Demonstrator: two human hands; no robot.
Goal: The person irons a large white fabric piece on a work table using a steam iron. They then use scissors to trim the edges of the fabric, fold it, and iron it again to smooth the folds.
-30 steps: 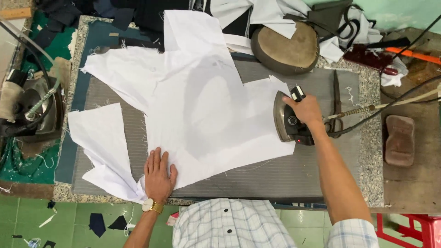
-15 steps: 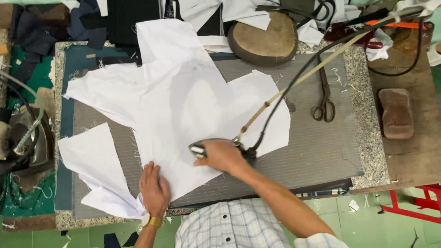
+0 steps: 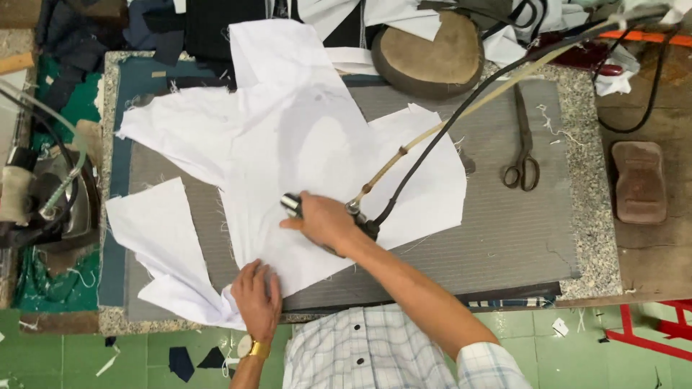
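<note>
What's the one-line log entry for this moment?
right hand: gripping iron on white fabric | left hand: flat on fabric edge | scissors: idle

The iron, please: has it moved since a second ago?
Yes. The iron, gripped by the right hand, went from beside the scissors leftward onto the white fabric.

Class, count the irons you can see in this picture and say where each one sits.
2. One iron is under the right hand on the white fabric; a second iron rests at the table's left edge. Others may be hidden under the piled cloth at the top.
</note>
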